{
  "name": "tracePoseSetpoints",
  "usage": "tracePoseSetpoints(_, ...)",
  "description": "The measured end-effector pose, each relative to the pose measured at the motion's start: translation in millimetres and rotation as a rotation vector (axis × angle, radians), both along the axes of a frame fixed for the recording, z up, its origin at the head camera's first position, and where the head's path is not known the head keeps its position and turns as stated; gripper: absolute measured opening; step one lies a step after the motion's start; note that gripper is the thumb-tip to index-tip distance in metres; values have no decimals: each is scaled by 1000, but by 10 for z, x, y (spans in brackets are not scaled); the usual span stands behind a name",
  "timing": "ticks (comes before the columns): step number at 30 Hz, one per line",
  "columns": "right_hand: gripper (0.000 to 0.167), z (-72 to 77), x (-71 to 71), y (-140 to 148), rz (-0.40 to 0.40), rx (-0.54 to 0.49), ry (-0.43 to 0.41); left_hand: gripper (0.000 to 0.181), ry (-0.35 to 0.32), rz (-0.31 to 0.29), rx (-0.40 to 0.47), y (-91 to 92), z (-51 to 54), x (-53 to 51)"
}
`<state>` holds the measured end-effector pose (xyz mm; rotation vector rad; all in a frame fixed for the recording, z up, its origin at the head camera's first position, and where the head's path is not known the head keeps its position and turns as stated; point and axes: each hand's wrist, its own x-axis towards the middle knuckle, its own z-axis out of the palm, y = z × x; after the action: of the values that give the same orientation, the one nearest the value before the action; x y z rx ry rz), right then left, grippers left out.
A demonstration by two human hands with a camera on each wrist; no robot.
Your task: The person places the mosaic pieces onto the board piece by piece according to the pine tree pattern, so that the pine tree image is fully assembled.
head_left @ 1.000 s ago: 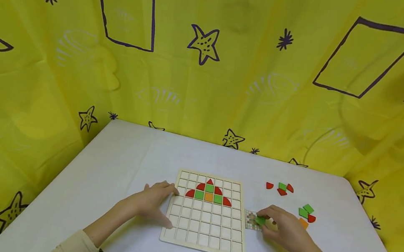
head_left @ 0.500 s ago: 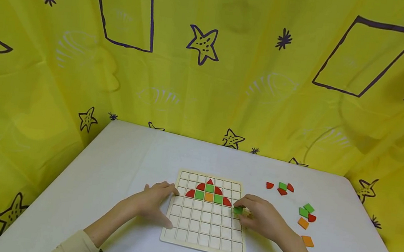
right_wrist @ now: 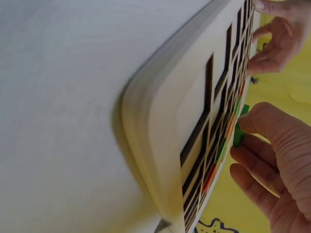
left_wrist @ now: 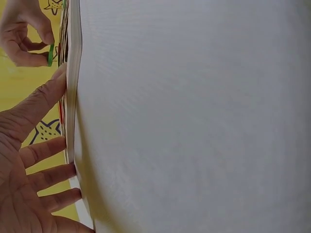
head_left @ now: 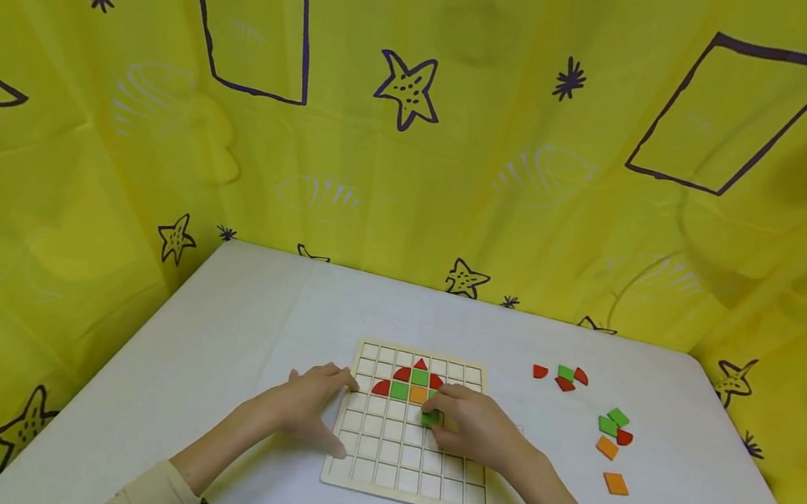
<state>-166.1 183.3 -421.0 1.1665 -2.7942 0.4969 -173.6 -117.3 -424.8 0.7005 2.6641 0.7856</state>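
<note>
Yellow cloth [head_left: 470, 201] filled the frame's upper half. Below centre, we saw the left hand [head_left: 309, 404] spread wide against the board [head_left: 390, 452] — the right hand [head_left: 479, 425] pinched a green tile [head_left: 430, 418] over it.

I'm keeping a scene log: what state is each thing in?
Grid board: flat on the table, partly filled
Placed pieces: set into the board
Held green piece: over the board
Loose pieces: lying on the table
Left grip: fingers spread, touching the board's edge
Right grip: pinching the green piece
Yellow curtain: hanging, creased
</note>
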Motion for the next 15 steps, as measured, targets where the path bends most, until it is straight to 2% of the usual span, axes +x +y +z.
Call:
tracePoseSetpoints(5,19,-46,-48,-113,19,27,25,75,2,-3,-7,3,-3,-4)
tracePoseSetpoints(15,13,-71,-88,-183,30,42,23,76,4,-1,-4,0,-17,-6)
